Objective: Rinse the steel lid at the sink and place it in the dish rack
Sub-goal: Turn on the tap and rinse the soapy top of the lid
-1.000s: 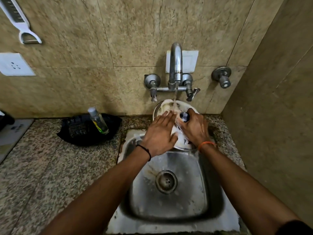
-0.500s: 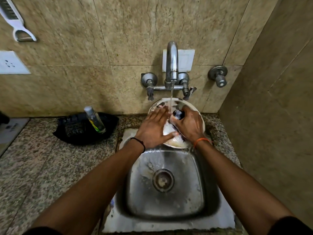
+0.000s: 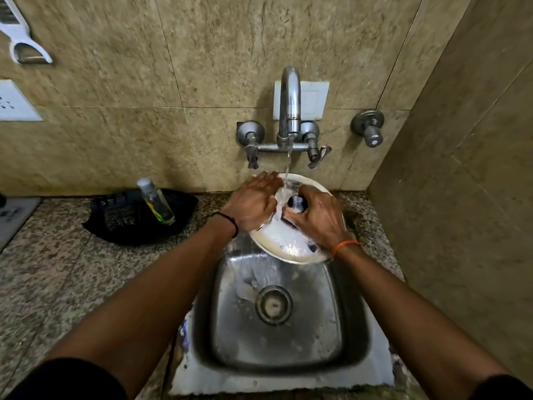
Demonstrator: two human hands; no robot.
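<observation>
**Rinsing underway, rack not yet in sight**

Nearest, sink (image 3: pixel 357 327). Above its far edge, steel lid (image 3: pixel 291 243), tilted under running tap (image 3: pixel 289 111). Right hand (image 3: pixel 320 217) clenched on the knob; left hand (image 3: pixel 253 204) flat, fingers spread, rubbing the wet face. Still ahead: finishing the rinse, placing in dish rack.

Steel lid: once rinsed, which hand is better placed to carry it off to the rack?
Right hand: it grips the knob of the steel lid; the left hand lies flat on it.
</observation>
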